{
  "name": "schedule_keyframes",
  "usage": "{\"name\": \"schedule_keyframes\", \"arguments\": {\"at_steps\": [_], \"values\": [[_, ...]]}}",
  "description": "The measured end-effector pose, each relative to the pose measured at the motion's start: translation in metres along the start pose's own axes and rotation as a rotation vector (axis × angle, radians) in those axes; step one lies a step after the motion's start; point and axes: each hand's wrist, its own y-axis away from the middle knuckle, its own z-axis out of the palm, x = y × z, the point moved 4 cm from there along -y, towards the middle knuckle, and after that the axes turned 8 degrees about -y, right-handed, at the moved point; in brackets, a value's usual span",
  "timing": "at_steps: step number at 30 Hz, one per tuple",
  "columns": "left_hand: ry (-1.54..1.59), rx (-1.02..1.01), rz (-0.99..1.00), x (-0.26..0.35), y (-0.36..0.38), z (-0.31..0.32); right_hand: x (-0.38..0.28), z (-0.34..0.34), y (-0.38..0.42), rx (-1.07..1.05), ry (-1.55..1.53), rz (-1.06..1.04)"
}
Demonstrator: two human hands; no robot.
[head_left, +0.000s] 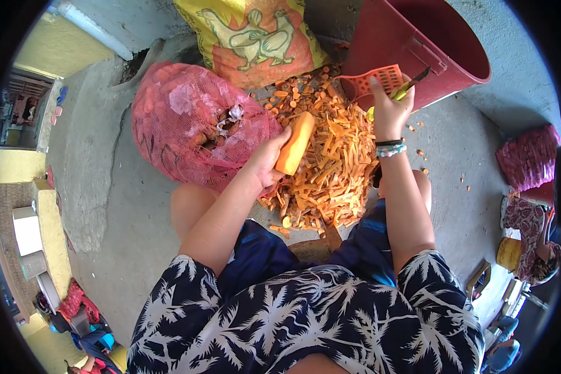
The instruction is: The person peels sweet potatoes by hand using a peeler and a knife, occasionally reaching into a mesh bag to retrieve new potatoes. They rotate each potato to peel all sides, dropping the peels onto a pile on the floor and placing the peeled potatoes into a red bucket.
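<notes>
My left hand (270,158) is wrapped round a thick peeled carrot (296,144), held at a slant over the peelings. A heap of orange carrot peelings (336,159) lies on the floor between my legs, with cut carrot ends at its far side. My right hand (393,111), raised near the red bin, is closed on a small knife (402,92) with a yellow-green handle; its dark blade points up and right. At the fingers of that hand is an orange plastic piece (386,80) full of slots, which overlaps the bin in this view.
A pink mesh sack (187,118) of carrots, torn open, stands at the left. Behind the heap is a yellow and orange printed sack (249,47); the tall red bin (393,37) stands beside it. A purple mesh sack (530,159) and people are farther right.
</notes>
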Motion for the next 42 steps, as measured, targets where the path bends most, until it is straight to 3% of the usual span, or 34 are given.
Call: {"name": "schedule_keyframes", "arguments": {"at_steps": [1,5,7,11,13,15,16,17,19,20,21,23,25,27,29,31,32,35,36,38,39,40,41,42], "values": [[0.022,0.007,0.017,0.000,0.002,0.001,-0.004,0.001,0.007,0.000,0.003,0.000],[-0.030,-0.036,0.152,0.006,0.002,0.005,-0.003,0.030,0.061,-0.256,-0.136,0.349],[-0.080,-0.084,0.155,0.003,0.001,0.003,0.001,0.035,0.073,-0.357,0.004,0.303],[-0.246,-0.227,0.105,-0.002,0.002,0.003,0.016,0.009,0.010,0.033,0.338,-0.132],[-0.165,-0.285,0.110,0.001,0.007,0.010,0.037,-0.020,-0.016,0.257,0.108,0.145],[-0.259,-0.155,0.176,0.004,0.009,0.003,0.027,-0.029,-0.019,0.288,-0.182,0.285],[-0.477,-0.024,0.267,0.013,0.013,0.006,0.024,-0.031,-0.020,0.285,-0.184,0.284],[-0.477,-0.022,0.272,0.012,0.013,0.006,0.022,-0.032,-0.022,0.250,-0.253,0.308],[-1.322,0.399,0.975,0.030,0.029,0.012,0.022,-0.035,-0.029,0.214,-0.328,0.330],[-1.462,0.532,1.112,0.032,0.035,0.015,0.023,-0.038,-0.033,0.222,-0.340,0.322],[-1.471,0.531,1.110,0.033,0.037,0.014,0.024,-0.042,-0.036,0.234,-0.354,0.315],[-1.632,0.647,1.390,0.038,0.051,0.019,0.022,-0.046,-0.039,0.259,-0.371,0.349],[-1.698,0.683,1.383,0.039,0.059,0.020,0.016,-0.046,-0.041,0.289,-0.418,0.368],[-1.801,0.750,1.524,0.038,0.066,0.024,0.011,-0.047,-0.042,0.283,-0.424,0.385],[-1.855,0.761,1.514,0.034,0.060,0.015,0.010,-0.050,-0.044,0.301,-0.424,0.392],[-1.623,0.856,0.849,0.024,0.033,-0.022,0.013,-0.057,-0.047,0.329,-0.469,0.425],[-1.621,0.862,0.854,0.016,0.027,-0.034,0.016,-0.059,-0.048,0.342,-0.511,0.462],[-1.167,0.667,-0.238,-0.022,0.011,-0.091,0.021,-0.065,-0.052,0.351,-0.542,0.451],[-1.162,0.676,-0.225,-0.017,0.004,-0.096,0.024,-0.067,-0.052,0.371,-0.557,0.487],[-0.992,0.458,-0.193,0.012,-0.011,-0.070,0.026,-0.070,-0.053,0.385,-0.565,0.518],[-1.018,0.511,0.000,0.038,-0.028,-0.059,0.027,-0.071,-0.051,0.383,-0.578,0.523],[-1.006,0.513,0.038,0.085,-0.011,0.015,0.030,-0.071,-0.050,0.381,-0.574,0.531],[-1.013,0.471,0.300,0.119,-0.033,0.022,0.033,-0.069,-0.050,0.362,-0.579,0.544],[-1.021,0.195,0.522,0.160,-0.010,0.088,0.036,-0.066,-0.048,0.345,-0.585,0.557]]}}
